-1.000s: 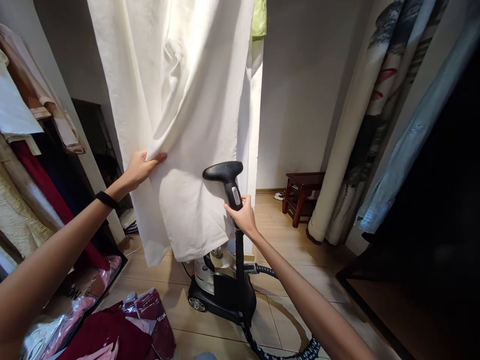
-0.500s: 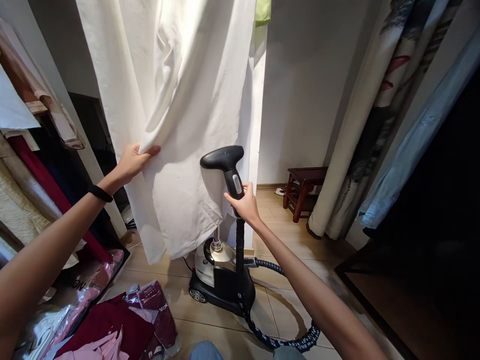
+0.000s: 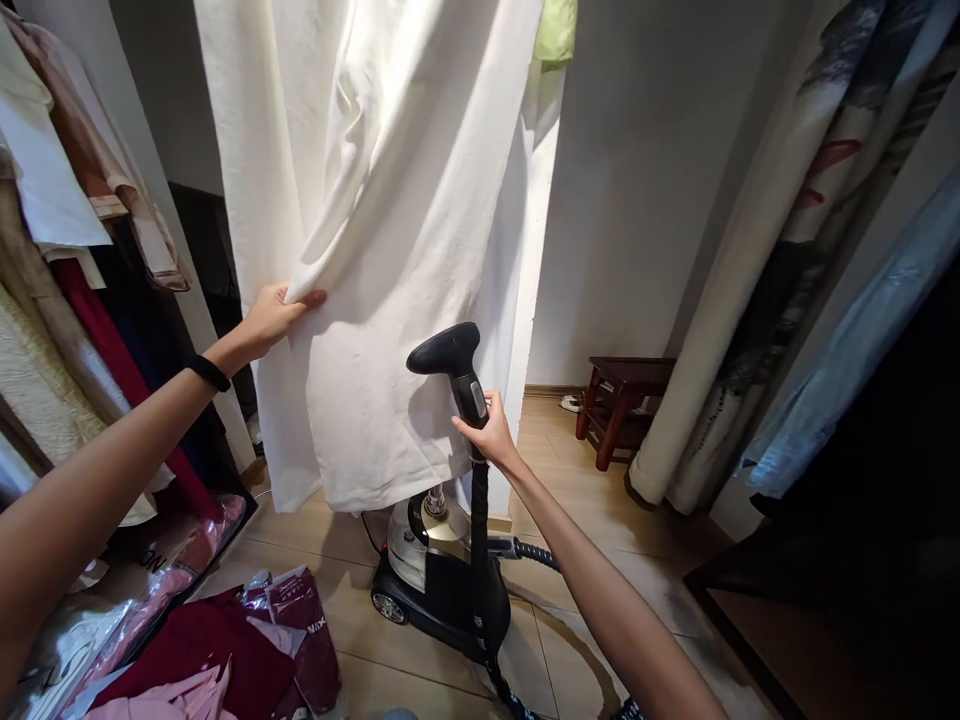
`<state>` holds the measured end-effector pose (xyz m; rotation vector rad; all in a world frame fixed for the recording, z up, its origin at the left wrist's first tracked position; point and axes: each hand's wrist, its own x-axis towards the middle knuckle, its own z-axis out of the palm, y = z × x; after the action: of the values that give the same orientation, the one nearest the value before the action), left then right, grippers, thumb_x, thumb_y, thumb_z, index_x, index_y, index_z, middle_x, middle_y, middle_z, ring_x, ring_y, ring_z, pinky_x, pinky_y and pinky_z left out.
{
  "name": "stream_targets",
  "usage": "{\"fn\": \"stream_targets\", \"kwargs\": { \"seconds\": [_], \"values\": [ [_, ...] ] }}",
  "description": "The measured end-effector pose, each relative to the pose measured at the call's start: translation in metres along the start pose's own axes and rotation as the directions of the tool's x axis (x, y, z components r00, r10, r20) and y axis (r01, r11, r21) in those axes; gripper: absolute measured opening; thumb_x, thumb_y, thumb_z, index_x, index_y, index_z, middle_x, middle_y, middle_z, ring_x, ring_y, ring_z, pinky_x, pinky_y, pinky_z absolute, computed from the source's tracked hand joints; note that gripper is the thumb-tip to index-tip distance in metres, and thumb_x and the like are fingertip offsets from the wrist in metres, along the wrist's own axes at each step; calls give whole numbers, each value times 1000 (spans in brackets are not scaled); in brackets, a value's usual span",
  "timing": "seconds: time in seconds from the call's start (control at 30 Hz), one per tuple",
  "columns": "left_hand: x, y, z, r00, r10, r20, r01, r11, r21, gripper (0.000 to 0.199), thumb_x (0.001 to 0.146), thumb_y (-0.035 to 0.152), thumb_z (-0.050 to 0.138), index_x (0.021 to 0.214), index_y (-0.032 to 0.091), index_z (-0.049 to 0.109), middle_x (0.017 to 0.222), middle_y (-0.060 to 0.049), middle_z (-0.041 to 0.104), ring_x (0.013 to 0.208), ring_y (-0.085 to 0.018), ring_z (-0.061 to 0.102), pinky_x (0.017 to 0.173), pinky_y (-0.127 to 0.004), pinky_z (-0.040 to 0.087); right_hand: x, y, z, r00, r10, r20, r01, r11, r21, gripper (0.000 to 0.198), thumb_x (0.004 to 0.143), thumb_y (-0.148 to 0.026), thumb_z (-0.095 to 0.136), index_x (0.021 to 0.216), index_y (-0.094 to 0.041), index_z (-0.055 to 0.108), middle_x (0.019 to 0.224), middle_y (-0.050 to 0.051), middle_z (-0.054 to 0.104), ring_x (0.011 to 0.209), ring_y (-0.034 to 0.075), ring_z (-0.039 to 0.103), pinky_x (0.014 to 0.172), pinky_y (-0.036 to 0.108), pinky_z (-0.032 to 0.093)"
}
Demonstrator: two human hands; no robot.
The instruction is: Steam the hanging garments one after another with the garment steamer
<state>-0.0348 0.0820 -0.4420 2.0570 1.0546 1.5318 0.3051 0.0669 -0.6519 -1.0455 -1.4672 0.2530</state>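
Observation:
A large white cloth garment [image 3: 390, 260] hangs in front of me, creased and lit from above; its upper part is out of view. My left hand [image 3: 276, 318] pinches a fold near its left edge. In my right hand [image 3: 487, 432] is a black garment steamer head [image 3: 448, 352], gripped by its handle with the head pointing left at the lower part of the cloth. Whether the head touches the cloth, I cannot tell. Below stands the wheeled steamer base [image 3: 442, 580], joined to the handle by a dark, fabric-covered hose [image 3: 480, 550].
Clothes hang along the left [image 3: 82, 300]. Folded and plastic-wrapped garments [image 3: 217, 650] lie on the floor at lower left. A dark red wooden stool [image 3: 626, 385] stands by the back wall. Long printed curtains [image 3: 720, 300] hang at right. A ribbed hose [image 3: 536, 555] leaves the base.
My right hand has lowered the steamer head along the cloth and turned it slightly. My left hand keeps its pinch on the fold. The view has shifted a little.

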Motion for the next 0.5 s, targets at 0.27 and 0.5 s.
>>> {"fn": "stream_targets", "kwargs": {
  "seconds": [0.27,0.5],
  "values": [
    [3,-3,2,1000,5,14,-5,1000,-2,46,64,55,72,75,13,59,64,-3,56,53,-13,52,44,-23,39,-13,-7,-3,996,-10,-88,-4,987,-159,51,66,-49,67,95,-23,34,82,1,57,73,20,59,66,33,46],
    [6,-10,5,999,7,-35,-6,1000,25,44,64,54,72,76,13,62,65,-4,58,57,-15,53,45,-23,41,-42,-14,-18,991,75,-113,-110,933,-342,43,67,-45,62,94,-24,35,81,3,58,71,23,60,62,32,45]
  ]
}}
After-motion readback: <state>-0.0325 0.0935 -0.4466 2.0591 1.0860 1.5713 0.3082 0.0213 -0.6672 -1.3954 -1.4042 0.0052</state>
